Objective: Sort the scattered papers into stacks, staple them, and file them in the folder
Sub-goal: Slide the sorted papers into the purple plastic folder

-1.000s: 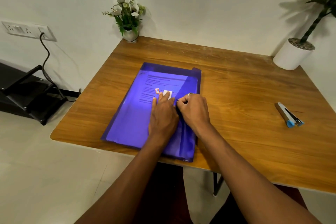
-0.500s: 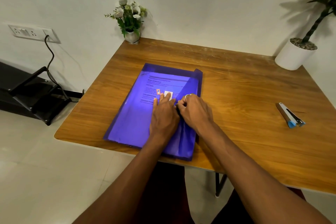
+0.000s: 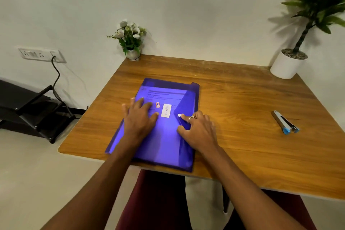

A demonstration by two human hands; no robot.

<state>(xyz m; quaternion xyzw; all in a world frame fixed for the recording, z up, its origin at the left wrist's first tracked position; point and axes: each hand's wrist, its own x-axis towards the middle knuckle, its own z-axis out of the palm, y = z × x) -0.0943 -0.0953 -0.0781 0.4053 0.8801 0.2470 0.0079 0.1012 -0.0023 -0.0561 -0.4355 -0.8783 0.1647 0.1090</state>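
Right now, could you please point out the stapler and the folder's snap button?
stapler [image 3: 282, 121]: head view, middle of its body.
snap button [image 3: 179, 115]: head view, its white centre.

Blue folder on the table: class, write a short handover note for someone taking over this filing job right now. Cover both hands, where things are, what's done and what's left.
Left hand: open, flat on the blue folder.
Right hand: open, index fingertip beside the white snap button on the flap.
Things: papers show through the folder, inside it. The stapler lies apart, on the right of the table.
Done: papers filed, flap folded over.
Left: cannot tell whether the snap is fastened, so check it.
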